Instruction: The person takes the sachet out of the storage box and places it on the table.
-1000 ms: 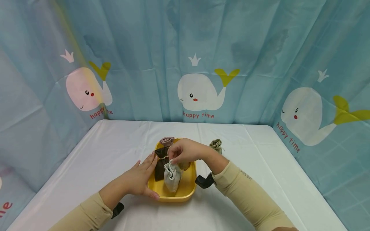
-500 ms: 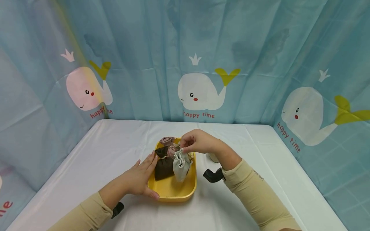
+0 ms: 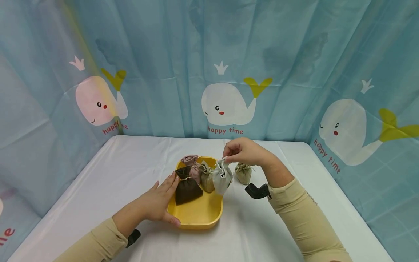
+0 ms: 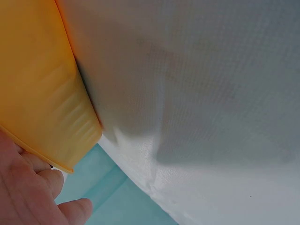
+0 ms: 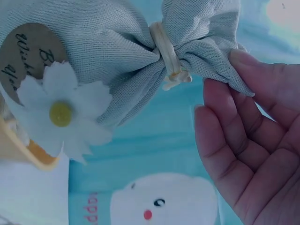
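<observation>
My right hand (image 3: 236, 153) pinches the gathered top of a pale grey cloth pouch (image 3: 222, 178) and holds it in the air over the right rim of a yellow tray (image 3: 199, 215). In the right wrist view the pouch (image 5: 93, 61) shows a twine tie, a round tag and a white daisy. My left hand (image 3: 160, 202) rests flat against the tray's left side, thumb along its front corner; the left wrist view shows the tray's edge (image 4: 42, 93) against that hand. In the tray lie a dark brown pouch (image 3: 186, 187), a pink one (image 3: 190, 160) and a tan one (image 3: 207, 178).
A khaki pouch (image 3: 243, 173) stands on the white table (image 3: 124, 171) just right of the tray, behind the lifted pouch. A blue curtain with whale prints (image 3: 226, 105) encloses the table at the back and both sides.
My right hand has lifted the grey pouch out of the tray and carried it up and to the right, past the rim. The left hand has stayed on the tray.
</observation>
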The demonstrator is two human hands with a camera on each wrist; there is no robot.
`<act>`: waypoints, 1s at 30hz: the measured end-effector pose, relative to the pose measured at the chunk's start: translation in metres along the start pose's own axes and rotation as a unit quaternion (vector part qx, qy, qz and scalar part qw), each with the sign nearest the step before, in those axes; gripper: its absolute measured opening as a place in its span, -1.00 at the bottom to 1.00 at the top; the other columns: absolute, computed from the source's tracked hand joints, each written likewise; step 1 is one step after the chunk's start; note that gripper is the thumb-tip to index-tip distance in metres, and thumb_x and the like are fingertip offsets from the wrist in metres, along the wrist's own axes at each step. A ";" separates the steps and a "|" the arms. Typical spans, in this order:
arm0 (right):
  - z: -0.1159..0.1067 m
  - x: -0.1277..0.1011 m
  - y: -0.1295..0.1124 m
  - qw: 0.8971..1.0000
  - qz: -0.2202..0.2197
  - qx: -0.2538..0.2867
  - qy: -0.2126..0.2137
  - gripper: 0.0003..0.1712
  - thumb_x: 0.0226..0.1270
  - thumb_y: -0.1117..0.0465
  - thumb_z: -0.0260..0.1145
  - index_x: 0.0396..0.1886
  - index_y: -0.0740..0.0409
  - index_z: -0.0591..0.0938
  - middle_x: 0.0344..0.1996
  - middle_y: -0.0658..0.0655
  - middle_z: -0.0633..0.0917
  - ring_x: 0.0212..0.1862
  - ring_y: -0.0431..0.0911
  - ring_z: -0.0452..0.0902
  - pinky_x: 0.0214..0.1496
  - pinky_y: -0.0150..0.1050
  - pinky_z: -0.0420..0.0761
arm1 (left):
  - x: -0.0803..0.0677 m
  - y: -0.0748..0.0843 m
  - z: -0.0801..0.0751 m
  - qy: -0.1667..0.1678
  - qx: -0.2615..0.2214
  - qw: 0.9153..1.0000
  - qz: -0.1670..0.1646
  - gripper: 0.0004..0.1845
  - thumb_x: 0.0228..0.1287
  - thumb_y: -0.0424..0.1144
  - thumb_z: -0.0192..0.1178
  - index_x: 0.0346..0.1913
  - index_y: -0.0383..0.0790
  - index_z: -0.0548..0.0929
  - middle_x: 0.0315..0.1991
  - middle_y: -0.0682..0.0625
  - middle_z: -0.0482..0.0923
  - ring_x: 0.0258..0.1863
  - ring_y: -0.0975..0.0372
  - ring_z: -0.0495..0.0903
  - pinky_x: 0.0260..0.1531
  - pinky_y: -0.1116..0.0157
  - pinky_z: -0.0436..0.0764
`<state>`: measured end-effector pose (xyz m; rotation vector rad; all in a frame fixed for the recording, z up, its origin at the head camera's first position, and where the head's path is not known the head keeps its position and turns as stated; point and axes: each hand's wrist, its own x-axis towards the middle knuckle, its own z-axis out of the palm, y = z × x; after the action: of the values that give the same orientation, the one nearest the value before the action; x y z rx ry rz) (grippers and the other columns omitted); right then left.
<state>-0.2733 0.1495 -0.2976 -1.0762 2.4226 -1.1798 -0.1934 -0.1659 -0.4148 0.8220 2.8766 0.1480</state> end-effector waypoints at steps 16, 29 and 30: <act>-0.039 -0.034 0.036 0.996 0.072 -0.013 0.040 -0.91 0.11 0.27 0.36 -0.48 0.21 0.64 -0.53 0.16 0.64 -0.46 -0.10 0.48 -0.35 -0.21 0.51 | 0.001 -0.001 0.003 0.004 -0.002 1.000 -0.001 0.47 -0.49 0.67 -0.04 0.43 -0.29 -0.20 0.44 -0.19 -0.38 0.41 0.01 -0.22 0.22 -0.19 -0.01; -0.060 -0.063 0.069 0.990 0.125 -0.038 0.048 -0.88 0.11 0.25 0.36 -0.47 0.22 0.62 -0.52 0.11 0.62 -0.42 -0.07 0.48 -0.32 -0.21 0.50 | -0.001 0.001 0.000 -0.004 -0.011 1.000 -0.008 0.47 -0.50 0.65 0.00 0.43 -0.29 -0.20 0.44 -0.19 -0.38 0.41 0.02 -0.23 0.23 -0.18 -0.02; -0.061 -0.065 0.071 0.989 0.129 -0.042 0.051 -0.88 0.11 0.24 0.36 -0.46 0.22 0.62 -0.52 0.10 0.62 -0.41 -0.07 0.49 -0.32 -0.21 0.50 | -0.001 0.001 0.000 -0.004 -0.011 1.000 -0.007 0.47 -0.50 0.65 0.00 0.43 -0.29 -0.20 0.44 -0.19 -0.37 0.41 0.02 -0.23 0.22 -0.19 -0.01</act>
<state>-0.2944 0.2593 -0.3187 -0.7101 2.6134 -1.0793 -0.1923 -0.1655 -0.4150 0.7957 2.8678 0.1747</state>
